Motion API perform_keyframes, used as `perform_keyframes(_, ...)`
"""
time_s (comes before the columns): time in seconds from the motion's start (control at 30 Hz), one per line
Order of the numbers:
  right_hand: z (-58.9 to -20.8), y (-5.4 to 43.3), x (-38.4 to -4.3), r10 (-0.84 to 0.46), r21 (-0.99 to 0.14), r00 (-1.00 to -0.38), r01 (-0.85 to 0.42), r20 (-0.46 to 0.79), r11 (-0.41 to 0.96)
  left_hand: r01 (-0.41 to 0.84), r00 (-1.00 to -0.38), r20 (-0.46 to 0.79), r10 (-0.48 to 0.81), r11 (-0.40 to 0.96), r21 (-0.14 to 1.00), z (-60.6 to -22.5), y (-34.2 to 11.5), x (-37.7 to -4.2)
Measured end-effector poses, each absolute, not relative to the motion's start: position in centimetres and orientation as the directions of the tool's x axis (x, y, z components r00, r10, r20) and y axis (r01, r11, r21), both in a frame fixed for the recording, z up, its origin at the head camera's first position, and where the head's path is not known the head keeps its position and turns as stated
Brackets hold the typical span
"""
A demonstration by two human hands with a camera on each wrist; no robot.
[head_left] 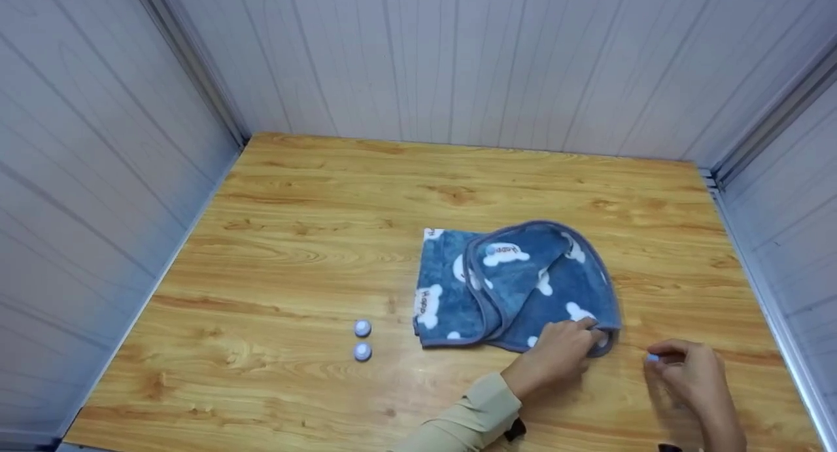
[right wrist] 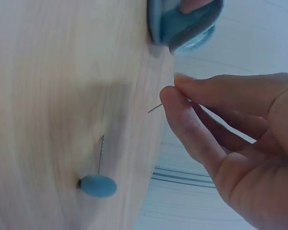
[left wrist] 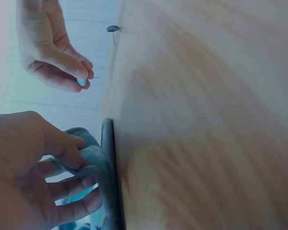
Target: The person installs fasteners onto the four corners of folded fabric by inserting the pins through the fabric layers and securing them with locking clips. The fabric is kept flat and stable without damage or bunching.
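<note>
A blue fleece blanket (head_left: 451, 308) with white bear shapes and "Happy" lettering lies folded on the table, its right part a rounded flap. My left hand (head_left: 563, 348) pinches the flap's lower right edge between thumb and fingers; in the left wrist view the dark-trimmed edge (left wrist: 103, 179) is lifted there. To the right of the blanket, apart from it, my right hand (head_left: 696, 373) pinches a small blue-headed pin (left wrist: 82, 82). Its thin metal point (right wrist: 155, 108) sticks out past the fingertips, and the fingers hide most of the head.
Two small round whitish-lilac pieces (head_left: 362, 351) stand on the wooden table (head_left: 294, 262) left of the blanket. Near my right hand lies another pin (right wrist: 98, 186) with a blue oval head. Pale panel walls (head_left: 425, 59) enclose the table's back and sides.
</note>
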State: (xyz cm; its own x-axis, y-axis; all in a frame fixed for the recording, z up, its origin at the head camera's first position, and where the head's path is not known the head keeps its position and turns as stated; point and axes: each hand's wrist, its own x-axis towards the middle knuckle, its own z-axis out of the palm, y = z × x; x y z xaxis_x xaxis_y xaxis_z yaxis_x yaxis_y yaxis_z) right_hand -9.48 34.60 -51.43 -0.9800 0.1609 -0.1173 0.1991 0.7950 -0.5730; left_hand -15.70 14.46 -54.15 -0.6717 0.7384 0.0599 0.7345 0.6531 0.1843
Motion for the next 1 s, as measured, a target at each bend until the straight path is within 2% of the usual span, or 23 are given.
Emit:
perform_keyframes(0.17, -51.3, 34.0, -9.2, 0.2, -0.599, -0.978, 0.199, -0.067, 0.776, 0.715, -0.688, 0.096, 0.719, 0.649, 0.259, -53.7, 13.9, -16.0)
perform_keyframes(0.43, -52.0, 33.0, -8.9, 0.249, -0.655, -0.954, 0.081, 0.167, 0.751, 0.694, -0.697, 0.099, 0.71, 0.634, 0.342, -53.3, 13.1, -16.2)
perform_keyframes(0.8, -52.3, 32.4, -9.2, 0.309, -0.702, -0.944, 0.143, 0.114, 0.698, 0.684, -0.702, 0.128, 0.7, 0.614, 0.395, -52.7, 12.2, -16.3)
perform_keyframes(1.0, -51.9, 31.7, -9.4, 0.337, -0.713, -0.931, 0.143, 0.138, 0.687, 0.663, -0.721, 0.142, 0.678, 0.616, 0.425, -52.0, 11.7, -16.4)
